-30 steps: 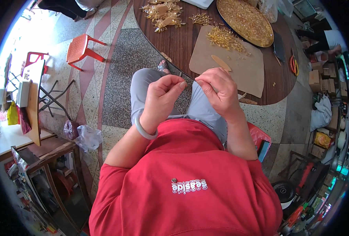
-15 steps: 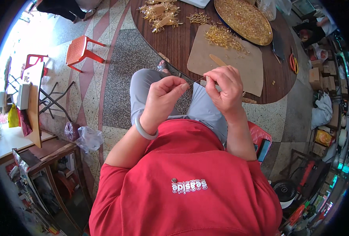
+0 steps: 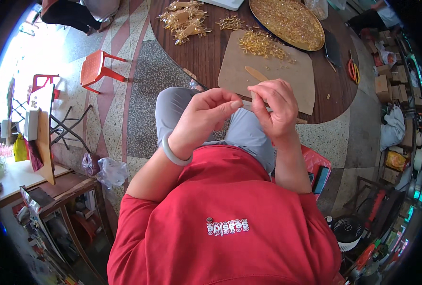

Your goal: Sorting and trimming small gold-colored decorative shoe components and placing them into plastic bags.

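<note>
Over my lap, close to the near edge of the table, my left hand (image 3: 202, 115) and my right hand (image 3: 278, 108) are held up with their fingertips almost meeting. Thumb and forefinger of each hand are pinched together on a thin strand, barely visible in the small gap between them. A pale ring-shaped bangle (image 3: 174, 154) circles my left wrist. Just beyond my right fingers a flat wooden stick (image 3: 255, 73) lies on a brown sheet (image 3: 234, 66). Farther up that sheet is a loose pile of shiny amber-yellow pieces (image 3: 261, 44).
A round tray (image 3: 289, 21) full of similar glossy pieces stands on the dark wooden table (image 3: 211, 61). More pieces (image 3: 185, 21) are heaped at the table's far left. Red-and-yellow-handled tool (image 3: 354, 72) lies at the right edge. An orange stool (image 3: 97, 69) stands left on the floor.
My left hand has moved slightly right and its fingertips are closer to those of my right hand. The gap with the thin strand is shorter. The view has shifted a little.
</note>
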`<state>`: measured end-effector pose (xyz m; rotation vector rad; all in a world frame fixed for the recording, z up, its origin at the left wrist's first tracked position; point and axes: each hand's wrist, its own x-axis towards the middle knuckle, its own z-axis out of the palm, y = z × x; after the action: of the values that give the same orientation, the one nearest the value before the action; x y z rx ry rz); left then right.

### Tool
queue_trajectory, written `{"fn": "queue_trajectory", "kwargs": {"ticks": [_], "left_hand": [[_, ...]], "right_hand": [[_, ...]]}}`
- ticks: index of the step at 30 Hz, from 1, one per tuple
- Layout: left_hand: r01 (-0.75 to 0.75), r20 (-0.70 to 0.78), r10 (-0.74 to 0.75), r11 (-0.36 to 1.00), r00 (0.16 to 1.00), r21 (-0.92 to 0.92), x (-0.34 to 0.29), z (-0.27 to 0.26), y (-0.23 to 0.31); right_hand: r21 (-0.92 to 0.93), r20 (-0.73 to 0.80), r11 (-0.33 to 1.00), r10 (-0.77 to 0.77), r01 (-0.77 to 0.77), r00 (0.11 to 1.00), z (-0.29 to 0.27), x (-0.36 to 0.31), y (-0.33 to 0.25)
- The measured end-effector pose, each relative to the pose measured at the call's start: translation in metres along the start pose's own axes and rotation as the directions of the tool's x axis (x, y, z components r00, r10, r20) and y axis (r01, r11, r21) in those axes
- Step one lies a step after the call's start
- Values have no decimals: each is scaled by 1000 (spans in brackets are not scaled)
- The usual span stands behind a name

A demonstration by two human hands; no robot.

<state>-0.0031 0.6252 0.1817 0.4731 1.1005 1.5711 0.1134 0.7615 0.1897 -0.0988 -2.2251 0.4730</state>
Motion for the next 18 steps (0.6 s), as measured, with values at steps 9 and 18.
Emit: {"fn": "queue_trajectory", "kwargs": {"ticks": [9, 18], "left_hand": [[-52, -76, 35, 974, 996, -222, 17, 11, -16], [-142, -231, 95, 970, 968, -198, 24, 18, -17]], "right_hand": [[-52, 12, 996, 69, -68, 998, 1, -18, 17], [22, 106, 1000, -16, 14, 994, 3, -19, 12]]}}
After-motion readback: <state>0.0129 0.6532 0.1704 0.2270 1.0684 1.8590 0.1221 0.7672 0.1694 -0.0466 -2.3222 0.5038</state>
